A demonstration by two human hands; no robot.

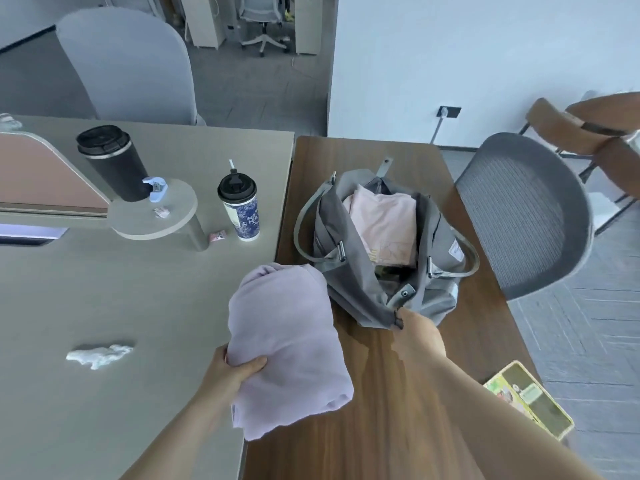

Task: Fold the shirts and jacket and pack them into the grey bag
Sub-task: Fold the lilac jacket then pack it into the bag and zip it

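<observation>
Dark wooden tabletop [398, 393] carries an open grey fabric bag [356, 299] with a folded pale pink shirt [384, 220] inside. Just left of the bag, the left hand [228, 372] grips a folded lilac garment [287, 341], fingers [254, 363] curled around it. The right hand [420, 336] pinches the bag's near rim.

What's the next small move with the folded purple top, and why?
Probably carry the purple top over the grey bag and lower it onto the pink shirt. The left hand grips the top, the right hand holds the bag's near end, and the bag gapes open.
</observation>
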